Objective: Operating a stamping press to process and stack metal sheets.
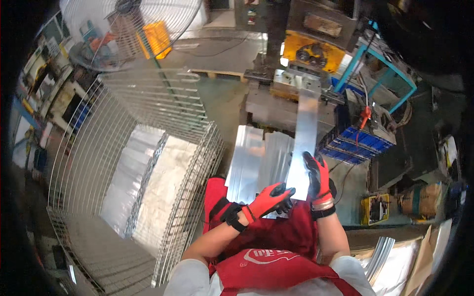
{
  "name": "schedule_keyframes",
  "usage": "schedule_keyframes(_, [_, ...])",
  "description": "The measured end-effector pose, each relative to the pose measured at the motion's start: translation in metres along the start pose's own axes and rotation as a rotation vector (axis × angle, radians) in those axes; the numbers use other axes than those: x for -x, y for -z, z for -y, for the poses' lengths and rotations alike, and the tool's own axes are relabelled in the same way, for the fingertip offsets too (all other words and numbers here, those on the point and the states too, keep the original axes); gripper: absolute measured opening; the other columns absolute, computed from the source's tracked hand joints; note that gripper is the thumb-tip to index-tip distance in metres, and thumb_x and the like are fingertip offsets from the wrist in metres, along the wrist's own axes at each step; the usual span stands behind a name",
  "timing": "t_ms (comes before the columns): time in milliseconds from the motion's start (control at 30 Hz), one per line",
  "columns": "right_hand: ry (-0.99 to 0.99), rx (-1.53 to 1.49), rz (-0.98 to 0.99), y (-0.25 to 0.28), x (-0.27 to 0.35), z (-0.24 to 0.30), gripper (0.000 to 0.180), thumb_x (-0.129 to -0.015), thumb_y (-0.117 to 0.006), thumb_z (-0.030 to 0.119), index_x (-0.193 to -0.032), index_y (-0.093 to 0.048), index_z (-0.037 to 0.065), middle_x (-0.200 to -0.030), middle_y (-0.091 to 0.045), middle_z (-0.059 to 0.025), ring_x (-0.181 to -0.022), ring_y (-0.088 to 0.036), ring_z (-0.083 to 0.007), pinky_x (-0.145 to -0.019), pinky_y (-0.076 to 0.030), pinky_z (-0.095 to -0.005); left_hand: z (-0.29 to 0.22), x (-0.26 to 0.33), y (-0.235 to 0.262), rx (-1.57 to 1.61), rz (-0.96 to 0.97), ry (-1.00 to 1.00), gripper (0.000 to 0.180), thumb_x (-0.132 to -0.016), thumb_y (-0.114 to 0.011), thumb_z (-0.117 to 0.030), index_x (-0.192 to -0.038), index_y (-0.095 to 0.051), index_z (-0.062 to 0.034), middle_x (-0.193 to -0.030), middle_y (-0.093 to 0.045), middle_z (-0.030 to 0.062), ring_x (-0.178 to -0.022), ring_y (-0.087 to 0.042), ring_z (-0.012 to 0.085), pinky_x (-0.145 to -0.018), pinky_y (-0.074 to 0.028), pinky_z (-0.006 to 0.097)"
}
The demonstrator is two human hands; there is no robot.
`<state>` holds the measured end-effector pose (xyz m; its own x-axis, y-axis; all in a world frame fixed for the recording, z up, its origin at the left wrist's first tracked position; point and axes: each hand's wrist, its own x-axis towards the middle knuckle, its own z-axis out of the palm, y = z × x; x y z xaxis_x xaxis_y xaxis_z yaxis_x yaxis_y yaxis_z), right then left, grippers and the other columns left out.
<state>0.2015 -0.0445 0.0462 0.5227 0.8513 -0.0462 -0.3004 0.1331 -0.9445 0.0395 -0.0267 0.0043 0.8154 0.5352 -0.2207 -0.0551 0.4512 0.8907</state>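
Note:
A long, shiny flat metal strip point(306, 126) lies lengthwise in front of me, its far end at the press bed point(291, 81). My right hand point(318, 177), in a red and black glove, grips the strip's right edge near its close end. My left hand point(272, 200), gloved the same way, is closed at the near left corner, thumb against the metal and fingers partly hidden below. Just left of the strip are two stacks of similar metal strips, one farther left point(244, 153) and one beside the held piece point(276, 155).
A large wire cage point(163, 89) on the left contains metal sheets point(133, 172) and a pale sheet point(165, 192). Behind it stands a round fan point(131, 29). Blue crates point(353, 143) and a teal frame point(377, 54) are at right. A yellow bin point(374, 209) sits lower right.

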Motion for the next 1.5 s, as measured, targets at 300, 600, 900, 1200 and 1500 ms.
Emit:
schedule_keyframes(300, [0.035, -0.055, 0.041, 0.017, -0.090, -0.025, 0.016, -0.080, -0.055, 0.012, -0.090, -0.062, 0.001, -0.086, -0.062, -0.0019, -0.079, -0.057, -0.0098, -0.072, -0.044, -0.0228, -0.037, -0.050, 0.000, 0.141, 0.026, 0.035, 0.039, -0.089, -0.045, -0.041, -0.101, -0.055, -0.0051, -0.066, -0.062, 0.0132, -0.050, -0.059, 0.0174, -0.039, -0.041, 0.024])
schedule_keyframes(600, [0.194, 0.093, 0.079, 0.020, -0.108, -0.046, 0.027, -0.082, -0.056, 0.026, -0.092, -0.060, 0.001, -0.084, -0.058, -0.0027, -0.075, -0.052, -0.0102, -0.064, -0.041, -0.0245, -0.040, -0.074, -0.001, 0.258, -0.096, 0.110, 0.033, -0.088, -0.045, -0.041, -0.090, -0.052, -0.0086, -0.060, -0.059, 0.0129, -0.045, -0.057, 0.0196, -0.039, -0.041, 0.025])
schedule_keyframes(900, [0.356, 0.213, 0.256, 0.033, -0.093, -0.063, 0.039, -0.085, -0.050, 0.027, -0.109, -0.055, -0.004, -0.107, -0.058, -0.0105, -0.099, -0.054, -0.0168, -0.087, -0.040, -0.0286, -0.035, -0.075, 0.001, 0.242, -0.101, 0.105, 0.025, -0.090, -0.044, -0.035, -0.099, -0.052, -0.0121, -0.061, -0.057, 0.0093, -0.048, -0.057, 0.0171, -0.041, -0.043, 0.027])
schedule_keyframes(1200, [0.105, 0.003, 0.077, 0.003, -0.101, -0.040, 0.023, -0.084, -0.056, 0.019, -0.094, -0.062, 0.000, -0.084, -0.060, 0.0013, -0.076, -0.053, -0.0068, -0.068, -0.042, -0.0222, -0.031, -0.089, 0.016, 0.104, -0.042, -0.118, 0.028, -0.091, -0.042, -0.028, -0.115, -0.046, -0.0133, -0.069, -0.057, 0.0085, -0.054, -0.059, 0.0171, -0.044, -0.046, 0.026])
schedule_keyframes(1500, [0.116, -0.106, 0.082, -0.001, -0.097, -0.038, 0.024, -0.083, -0.057, 0.019, -0.095, -0.062, -0.001, -0.087, -0.062, -0.0003, -0.080, -0.055, -0.0078, -0.069, -0.042, -0.0226, -0.051, -0.083, 0.016, 0.078, -0.180, -0.009, 0.027, -0.089, -0.046, -0.029, -0.110, -0.052, -0.0133, -0.066, -0.054, 0.0043, -0.048, -0.055, 0.0140, -0.041, -0.041, 0.025])
